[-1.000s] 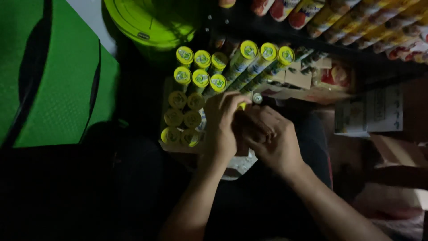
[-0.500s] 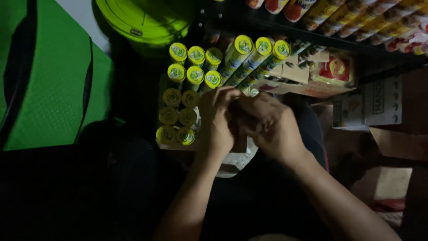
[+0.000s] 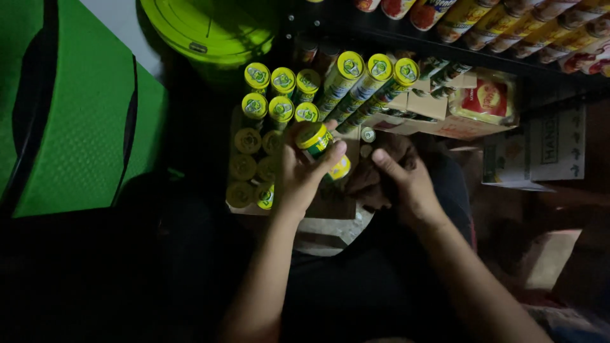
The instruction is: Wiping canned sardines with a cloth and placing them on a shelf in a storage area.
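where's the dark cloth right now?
Head view, right of centre: the dark cloth is bunched under the right hand, just right of the yellow-lidded can in the left hand.

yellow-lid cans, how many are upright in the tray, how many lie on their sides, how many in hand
Upright in the tray: 12, starting at the back-left can
Lying on their sides: 3, such as the middle one
In the left hand: 1 can
Total: 16
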